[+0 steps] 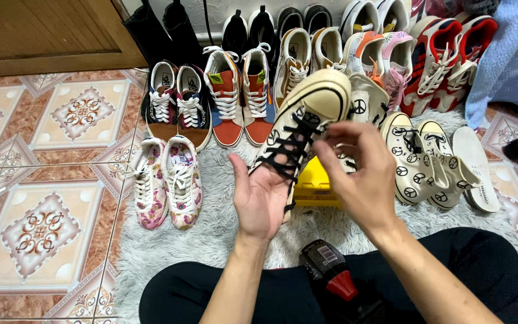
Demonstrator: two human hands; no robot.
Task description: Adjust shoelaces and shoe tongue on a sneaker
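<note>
Left hand (262,198) cups cream canvas sneaker with black laces (307,117) from below (palm up, fingers loosely curled); right hand (361,171) pinches a lace.

Home floor: patterned tiles (43,228), shaggy rug (211,228), wooden door (43,30), rows of sneakers (307,54).
</note>
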